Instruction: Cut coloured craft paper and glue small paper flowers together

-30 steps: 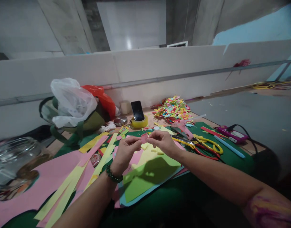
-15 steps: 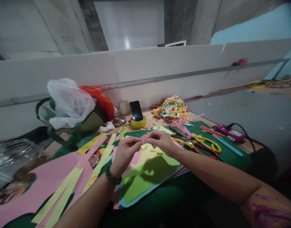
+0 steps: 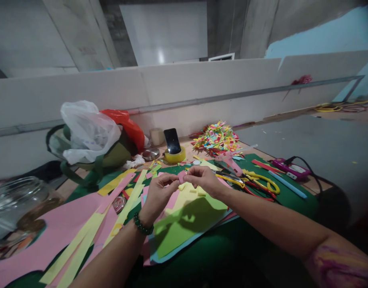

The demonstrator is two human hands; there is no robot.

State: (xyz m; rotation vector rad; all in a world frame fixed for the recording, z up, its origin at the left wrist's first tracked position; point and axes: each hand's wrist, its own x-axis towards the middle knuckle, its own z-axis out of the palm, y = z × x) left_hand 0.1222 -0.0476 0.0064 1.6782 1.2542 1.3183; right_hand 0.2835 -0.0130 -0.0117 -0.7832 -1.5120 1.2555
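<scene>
A small pink paper piece is pinched between both of my hands over the middle of the table. My left hand, with a dark green bead bracelet at the wrist, grips its left side between thumb and fingers. On the other side, my right hand holds it in the same kind of pinch. Below them lies a stack of coloured sheets with a green sheet on top, shaded by the hands. Small yellow pieces rest on the stack just under my right hand.
Yellow-handled scissors and a pink glue gun lie to the right. A phone leans on a yellow tape roll. Behind is a heap of colourful paper pieces; paper strips, a bag and a glass jar occupy the left.
Hardly anything differs. Both hands keep their pinch on the pink paper piece, and the view has shifted very slightly.
</scene>
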